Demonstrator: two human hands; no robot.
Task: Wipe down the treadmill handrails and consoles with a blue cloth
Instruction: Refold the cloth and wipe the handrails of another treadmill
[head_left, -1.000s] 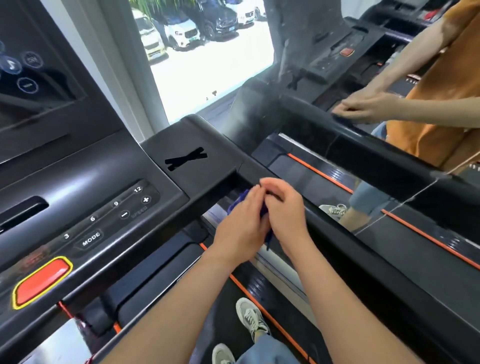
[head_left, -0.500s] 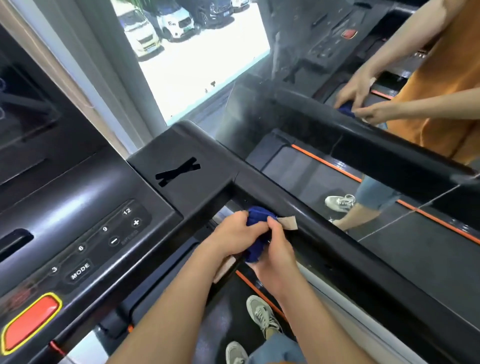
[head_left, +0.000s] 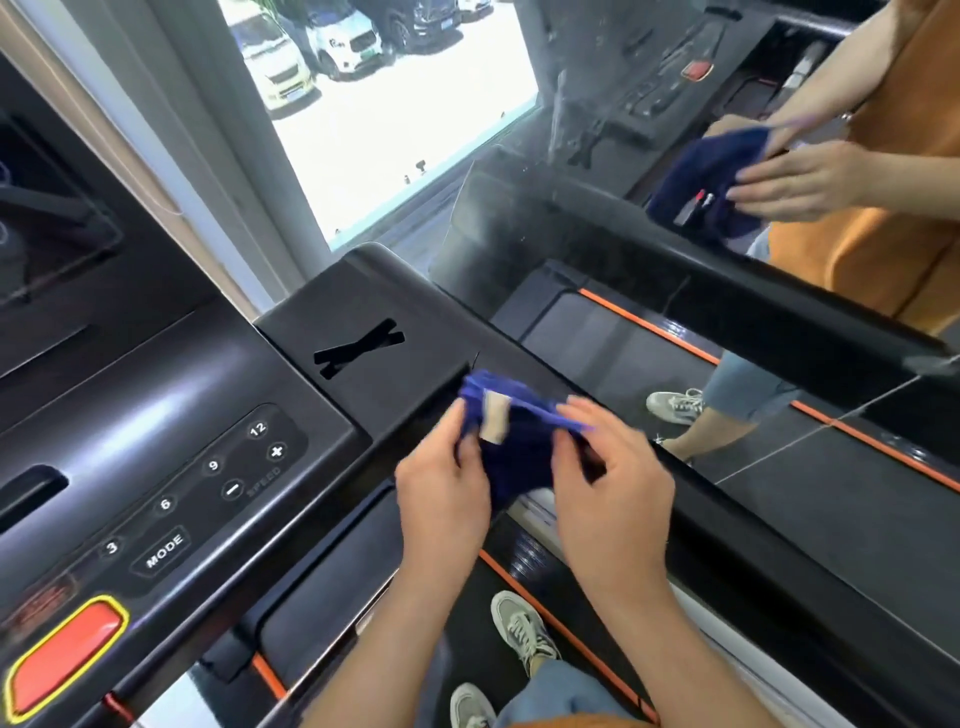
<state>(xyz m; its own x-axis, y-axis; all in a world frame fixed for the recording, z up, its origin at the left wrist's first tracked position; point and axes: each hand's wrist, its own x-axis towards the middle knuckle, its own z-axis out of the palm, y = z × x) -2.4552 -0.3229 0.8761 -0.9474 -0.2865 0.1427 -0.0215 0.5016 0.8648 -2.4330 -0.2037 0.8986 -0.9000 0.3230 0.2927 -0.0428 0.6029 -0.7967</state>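
L hand (head_left: 445, 501) & R hand (head_left: 610, 501) both pinch the cloth (head_left: 519, 457) mid-frame, off the rail (head_left: 779, 566); I reckon the console (head_left: 171, 395), left of frame, isn't wiped yet.

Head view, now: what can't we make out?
- Cloth: motion-blurred, parts of it behind the left hand and right hand.
- Tag on it: print too blurred to read.
- Screen: cut off by the left edge, dark.
- Print above the red button: smeared, unreadable.
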